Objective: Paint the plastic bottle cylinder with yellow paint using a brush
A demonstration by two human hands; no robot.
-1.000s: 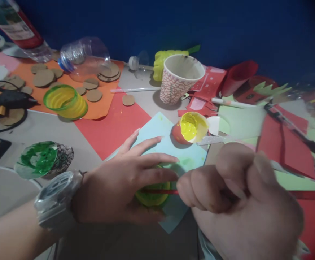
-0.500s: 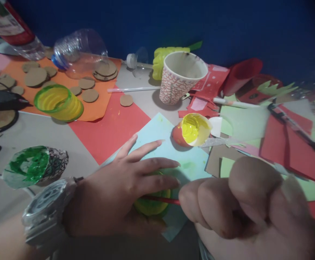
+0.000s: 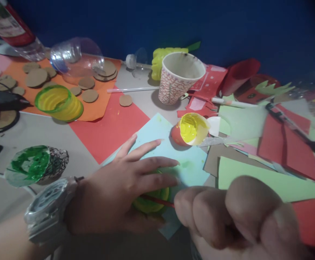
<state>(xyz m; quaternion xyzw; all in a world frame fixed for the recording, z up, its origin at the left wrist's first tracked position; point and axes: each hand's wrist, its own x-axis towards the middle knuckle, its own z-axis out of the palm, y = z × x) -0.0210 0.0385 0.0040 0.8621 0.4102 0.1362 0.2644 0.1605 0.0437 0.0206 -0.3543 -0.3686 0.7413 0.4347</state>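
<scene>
My left hand point(image 3: 119, 187), with a watch point(image 3: 47, 207) at its wrist, reaches over a yellow-green plastic cup point(image 3: 149, 207). Its fingers stretch across the far side while the thumb lies on the near side, steadying the cup on light blue paper point(image 3: 160, 130). Closed in front of the camera, my right hand point(image 3: 233, 216) grips a thin red stick point(image 3: 161, 201) that points into the cup; the stick's far end is hidden. Beyond them stands a small red holder of yellow paint point(image 3: 189, 129). Green paint point(image 3: 30, 164) fills a patterned holder by the watch.
A patterned paper cup point(image 3: 173, 83) stands at the back, with a clear bottle point(image 3: 78, 57) lying left of it. Another yellow plastic cup point(image 3: 58, 103) and cardboard discs point(image 3: 36, 77) rest on orange paper. Coloured paper scraps point(image 3: 284, 144) cover the right side.
My right hand has shifted slightly down and left, the red stick moving with it. More of the green and red paper shows behind it. My left hand stays on the cup.
</scene>
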